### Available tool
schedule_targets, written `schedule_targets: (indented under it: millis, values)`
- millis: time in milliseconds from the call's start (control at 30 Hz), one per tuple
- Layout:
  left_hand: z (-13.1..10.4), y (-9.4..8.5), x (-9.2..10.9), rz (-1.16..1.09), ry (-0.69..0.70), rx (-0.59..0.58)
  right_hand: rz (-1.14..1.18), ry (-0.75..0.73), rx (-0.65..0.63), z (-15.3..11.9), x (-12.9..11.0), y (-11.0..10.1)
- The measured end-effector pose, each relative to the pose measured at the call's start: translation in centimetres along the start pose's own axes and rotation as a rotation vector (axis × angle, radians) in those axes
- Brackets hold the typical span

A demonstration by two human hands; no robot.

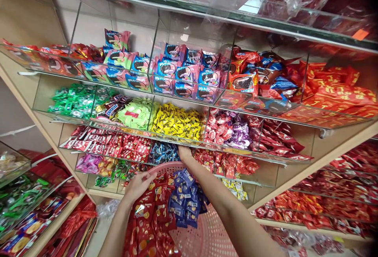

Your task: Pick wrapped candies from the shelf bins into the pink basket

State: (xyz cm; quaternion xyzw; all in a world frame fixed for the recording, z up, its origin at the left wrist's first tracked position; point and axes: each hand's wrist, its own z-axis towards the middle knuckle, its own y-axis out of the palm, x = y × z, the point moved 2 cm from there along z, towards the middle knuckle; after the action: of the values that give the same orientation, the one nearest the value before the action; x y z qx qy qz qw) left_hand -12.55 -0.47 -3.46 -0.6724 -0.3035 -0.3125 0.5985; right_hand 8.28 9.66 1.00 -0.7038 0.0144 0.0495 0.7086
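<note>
A pink perforated plastic basket [217,229] is in front of me at the bottom. It holds a pile of red packets [147,225] on the left and blue packets [186,198] toward the middle. My left hand [142,186] is closed on the basket's far left rim. My right hand [184,152] reaches over the basket into a low shelf bin, beside dark blue wrapped sweets [165,151]. Its fingers are hidden behind the shelf edge and among the sweets, so what they hold does not show.
Clear-walled shelves rise ahead, with yellow sweets [177,123], green sweets [73,101], blue-and-pink biscuit packs [168,69] and orange-red packets [333,85]. The glass shelf edge [174,140] passes just above my right hand. More stocked shelves stand on both sides.
</note>
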Motion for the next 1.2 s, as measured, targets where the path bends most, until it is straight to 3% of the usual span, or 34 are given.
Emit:
schedule_targets:
  millis: [233,367,567,767,967,1200]
  values:
    - [0.0,0.0,-0.1,-0.004,0.034,0.007,-0.015,0.014,0.026,0.9,0.2,0.2]
    - [0.0,0.0,-0.1,-0.016,0.015,0.005,-0.031,0.005,0.052,-0.4,0.1,-0.7]
    - [0.3,0.1,-0.4,-0.074,0.014,0.007,-0.055,-0.090,0.156,-7.1,0.3,-2.5]
    - [0.3,0.2,-0.4,-0.063,0.031,-0.014,0.192,-0.116,0.264,-14.1,5.2,-3.7]
    - [0.3,0.3,-0.4,-0.057,0.007,-0.020,0.335,-0.023,0.184,-18.6,9.6,-2.8]
    - [0.1,0.2,-0.4,-0.050,-0.001,-0.002,0.218,0.058,0.043,-20.4,9.4,-1.0]
